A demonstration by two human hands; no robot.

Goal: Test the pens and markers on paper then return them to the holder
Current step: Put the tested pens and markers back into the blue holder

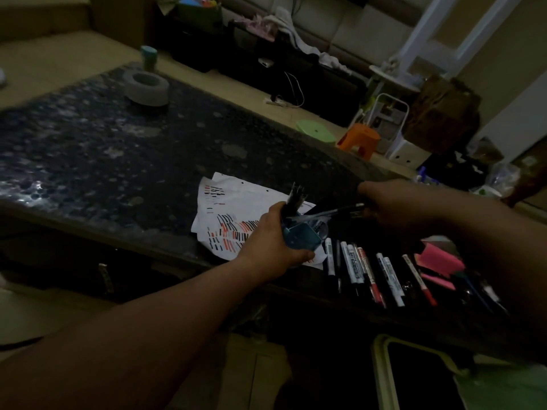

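Observation:
My left hand (273,242) grips a blue pen holder (302,236), tilted over the white paper (233,202), which is covered in red and black test strokes. Dark pens (297,195) stick up from the holder past my fingers. My right hand (384,204) holds a pen (343,211) by its far end, with the pen's other end at the holder's mouth. Several pens and markers (370,270) lie side by side on the table's near right edge.
The dark patterned table (118,149) carries a grey tape roll (146,87) at the far left. Pink sticky notes (438,261) lie right of the markers. An orange stool (359,140) and a green disc (315,130) stand on the floor beyond. A dark tray (414,377) sits below.

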